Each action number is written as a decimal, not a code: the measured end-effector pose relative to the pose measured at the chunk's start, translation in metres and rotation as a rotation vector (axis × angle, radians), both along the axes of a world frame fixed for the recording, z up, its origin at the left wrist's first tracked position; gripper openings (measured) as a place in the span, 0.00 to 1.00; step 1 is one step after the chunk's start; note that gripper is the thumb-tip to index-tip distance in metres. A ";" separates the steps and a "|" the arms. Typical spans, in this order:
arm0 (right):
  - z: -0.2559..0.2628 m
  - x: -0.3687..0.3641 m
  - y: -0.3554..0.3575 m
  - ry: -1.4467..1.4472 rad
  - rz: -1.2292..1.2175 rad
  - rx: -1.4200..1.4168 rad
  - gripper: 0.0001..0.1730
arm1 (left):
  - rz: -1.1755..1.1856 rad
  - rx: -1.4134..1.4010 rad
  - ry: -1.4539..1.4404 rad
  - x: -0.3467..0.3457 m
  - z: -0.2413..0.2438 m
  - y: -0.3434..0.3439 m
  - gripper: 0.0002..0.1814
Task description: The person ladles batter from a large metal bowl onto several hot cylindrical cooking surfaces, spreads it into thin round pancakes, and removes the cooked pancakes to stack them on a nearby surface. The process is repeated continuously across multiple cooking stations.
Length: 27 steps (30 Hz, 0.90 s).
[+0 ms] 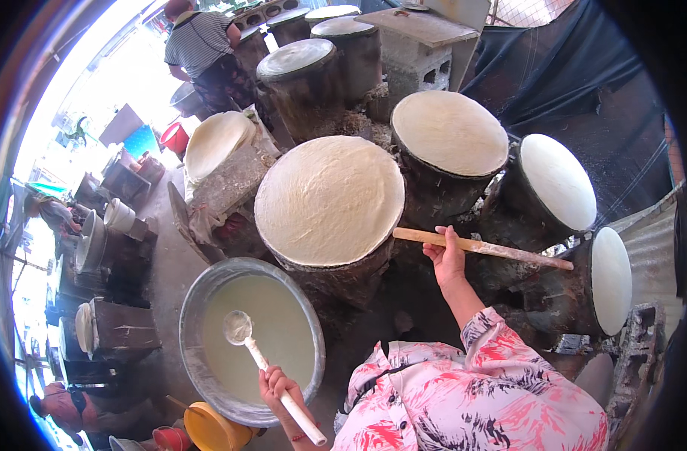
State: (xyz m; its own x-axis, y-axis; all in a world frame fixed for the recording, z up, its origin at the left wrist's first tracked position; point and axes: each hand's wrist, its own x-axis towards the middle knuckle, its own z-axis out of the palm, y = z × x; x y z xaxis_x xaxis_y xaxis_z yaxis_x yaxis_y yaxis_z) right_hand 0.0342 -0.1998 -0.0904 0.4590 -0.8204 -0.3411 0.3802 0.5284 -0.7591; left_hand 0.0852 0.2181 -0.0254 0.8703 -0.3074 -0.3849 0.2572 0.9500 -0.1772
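My left hand (279,389) is closed around the pale handle of a ladle (259,356). The ladle's round bowl (238,327) is over or in the cloudy, pale liquid of a wide grey basin (189,327). With my right hand (447,260) I grip a long, flat wooden stick (518,253) between thumb and fingers. One end of the stick points at the rim of a drum-shaped stove, close to the edge of a round sheet of spread batter (332,200). Whether that tip touches the rim I cannot tell.
Similar batter-covered drum stoves (450,132) curve round to the right. A stack of thin round sheets (218,145) sits left of the middle stove. A yellow bucket (214,428) stands beyond the basin's lower left edge. A person in a striped shirt (202,42) bends over farther stoves.
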 end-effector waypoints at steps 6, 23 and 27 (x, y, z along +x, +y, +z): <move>0.001 0.031 0.014 0.020 0.161 -0.002 0.21 | 0.053 0.019 0.026 0.002 0.018 -0.034 0.20; 0.071 0.113 0.004 0.372 0.513 -2.196 0.03 | 0.240 -0.039 -0.014 -0.003 0.022 -0.047 0.20; 0.079 0.137 -0.013 0.296 0.504 -2.150 0.04 | 0.209 -0.047 -0.014 0.001 0.018 -0.046 0.20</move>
State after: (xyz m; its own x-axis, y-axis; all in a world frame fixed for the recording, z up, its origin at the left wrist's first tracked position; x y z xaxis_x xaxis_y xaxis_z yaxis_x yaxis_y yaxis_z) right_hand 0.1712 -0.2130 -0.0118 0.8086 0.1881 0.5575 0.3215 -0.9348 -0.1509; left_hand 0.0857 0.1717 -0.0073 0.9220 -0.1366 -0.3623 0.0578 0.9738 -0.2200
